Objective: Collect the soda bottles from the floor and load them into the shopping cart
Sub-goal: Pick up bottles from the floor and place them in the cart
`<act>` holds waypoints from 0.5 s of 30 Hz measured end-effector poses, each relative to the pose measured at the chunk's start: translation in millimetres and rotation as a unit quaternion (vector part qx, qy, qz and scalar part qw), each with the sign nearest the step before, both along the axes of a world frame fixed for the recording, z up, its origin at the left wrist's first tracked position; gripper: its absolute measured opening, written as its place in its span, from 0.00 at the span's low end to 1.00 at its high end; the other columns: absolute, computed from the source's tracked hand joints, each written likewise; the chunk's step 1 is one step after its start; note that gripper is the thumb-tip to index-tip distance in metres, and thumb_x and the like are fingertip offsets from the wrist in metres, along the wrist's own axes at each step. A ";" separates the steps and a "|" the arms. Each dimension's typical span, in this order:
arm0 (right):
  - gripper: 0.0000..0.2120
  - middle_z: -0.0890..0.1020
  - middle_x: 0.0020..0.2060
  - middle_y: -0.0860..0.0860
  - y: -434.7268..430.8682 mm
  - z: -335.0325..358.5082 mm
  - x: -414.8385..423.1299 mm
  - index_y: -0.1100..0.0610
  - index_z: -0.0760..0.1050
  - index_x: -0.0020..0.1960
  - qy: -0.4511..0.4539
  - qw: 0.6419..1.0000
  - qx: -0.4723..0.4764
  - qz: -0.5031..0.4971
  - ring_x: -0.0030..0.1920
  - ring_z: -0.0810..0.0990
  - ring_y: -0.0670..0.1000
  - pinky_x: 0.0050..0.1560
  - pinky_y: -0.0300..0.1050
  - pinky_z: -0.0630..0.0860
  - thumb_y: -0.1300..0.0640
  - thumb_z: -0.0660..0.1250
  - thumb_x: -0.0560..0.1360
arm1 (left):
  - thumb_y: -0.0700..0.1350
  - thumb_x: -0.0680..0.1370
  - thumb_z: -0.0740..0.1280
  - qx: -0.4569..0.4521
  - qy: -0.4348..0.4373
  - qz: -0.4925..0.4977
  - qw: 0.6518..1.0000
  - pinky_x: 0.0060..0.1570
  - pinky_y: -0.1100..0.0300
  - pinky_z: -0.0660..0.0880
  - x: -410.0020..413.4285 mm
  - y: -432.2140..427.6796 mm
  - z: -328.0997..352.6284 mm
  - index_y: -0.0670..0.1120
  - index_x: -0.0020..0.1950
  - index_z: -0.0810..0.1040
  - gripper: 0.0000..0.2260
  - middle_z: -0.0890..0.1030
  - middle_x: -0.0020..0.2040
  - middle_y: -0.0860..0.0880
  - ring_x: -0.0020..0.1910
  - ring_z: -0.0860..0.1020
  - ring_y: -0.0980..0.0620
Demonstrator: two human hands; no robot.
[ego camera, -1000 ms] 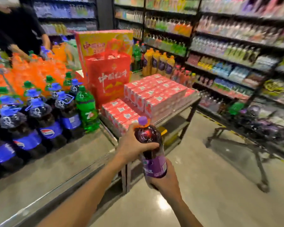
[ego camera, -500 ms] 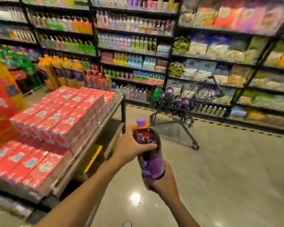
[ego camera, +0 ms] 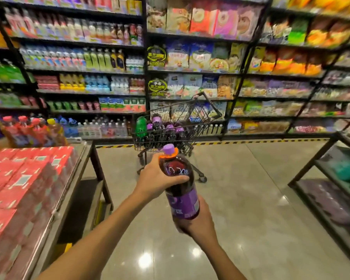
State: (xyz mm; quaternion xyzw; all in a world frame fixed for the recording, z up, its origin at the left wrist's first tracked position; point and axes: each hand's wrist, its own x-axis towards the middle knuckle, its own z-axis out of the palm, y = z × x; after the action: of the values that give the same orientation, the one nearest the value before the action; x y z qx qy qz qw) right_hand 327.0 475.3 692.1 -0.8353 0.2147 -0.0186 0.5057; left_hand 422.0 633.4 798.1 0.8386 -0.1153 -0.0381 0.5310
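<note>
Glossy floor [ego camera: 251,199] runs to stocked shelves [ego camera: 190,71] behind the cart [ego camera: 198,116].

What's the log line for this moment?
carry | left hand grips purple soda bottle shoulder | right hand cups base | shopping cart ahead, part-loaded

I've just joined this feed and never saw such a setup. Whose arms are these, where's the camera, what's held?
No machine here: a person wears one wide camera on the head, looking forward and down, so the arms are their own. The left hand grips the shoulder of a purple soda bottle; the right hand cups its base. Ahead on the floor stands the shopping cart, with purple-capped bottles and a green bottle inside. Red cartons are stacked on the table at left.
</note>
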 end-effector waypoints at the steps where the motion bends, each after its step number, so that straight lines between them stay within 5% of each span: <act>1: 0.25 0.86 0.37 0.49 -3.8 -4.1 12.7 0.47 0.76 0.51 0.000 1.000 0.003 -0.008 0.33 0.86 0.48 0.28 0.47 0.84 0.48 0.82 0.57 | 0.71 0.54 0.80 0.003 -0.002 -0.002 1.000 0.61 0.47 0.79 14.1 -4.7 -0.7 0.62 0.62 0.70 0.41 0.81 0.56 0.61 0.57 0.81 0.55; 15: 0.40 0.84 0.48 0.46 -105.6 -49.4 213.5 0.41 0.72 0.63 -0.014 0.999 0.044 -0.029 0.45 0.86 0.52 0.34 0.50 0.86 0.44 0.85 0.54 | 0.68 0.54 0.82 0.002 0.017 -0.023 1.000 0.61 0.48 0.79 221.8 -107.3 -15.2 0.63 0.61 0.71 0.40 0.81 0.56 0.60 0.57 0.81 0.57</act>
State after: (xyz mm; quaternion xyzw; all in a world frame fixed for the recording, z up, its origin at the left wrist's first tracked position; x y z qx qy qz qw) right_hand 540.6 369.6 642.7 -0.8053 0.2323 -0.0355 0.5444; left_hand 643.8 526.2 782.9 0.8363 -0.1254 -0.0650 0.5298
